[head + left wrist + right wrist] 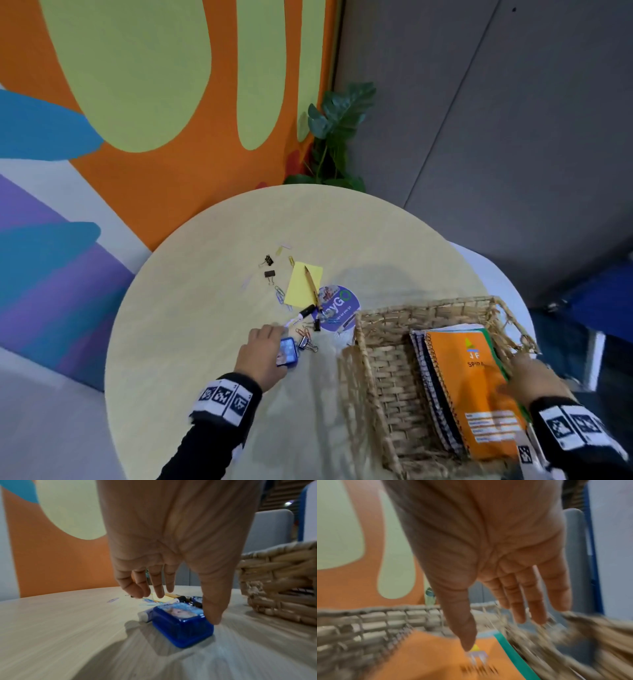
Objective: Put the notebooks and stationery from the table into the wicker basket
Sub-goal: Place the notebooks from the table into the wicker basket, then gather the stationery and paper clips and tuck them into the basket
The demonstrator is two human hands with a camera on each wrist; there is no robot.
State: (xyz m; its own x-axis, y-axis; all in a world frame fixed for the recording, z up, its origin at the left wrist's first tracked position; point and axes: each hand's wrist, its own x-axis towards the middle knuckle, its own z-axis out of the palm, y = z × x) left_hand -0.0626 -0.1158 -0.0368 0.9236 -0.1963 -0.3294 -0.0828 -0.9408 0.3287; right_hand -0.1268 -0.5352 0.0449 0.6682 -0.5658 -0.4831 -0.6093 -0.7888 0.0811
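Observation:
A small blue box [287, 351] [181, 624] with a picture on its lid lies on the round table [205, 308]. My left hand [270, 342] [185, 605] hovers over it with straight, spread fingers, and the thumb [212, 612] touches the box's right side. Beyond it lie a white marker [301, 315], a pencil [311, 284] on yellow sticky notes [303, 282], binder clips [269, 274] and paper clips [303, 332]. The wicker basket [424, 305] [368, 615] holds an orange spiral notebook [479, 387] [436, 655] on top of other notebooks [428, 377]. My right hand [524, 373] [498, 632] is open above it, blurred.
A round purple sticker [339, 306] lies on the table beside the basket's far left corner. A potted plant [335, 137] stands behind the table against the orange mural wall. The basket [278, 582] sits just right of my left hand.

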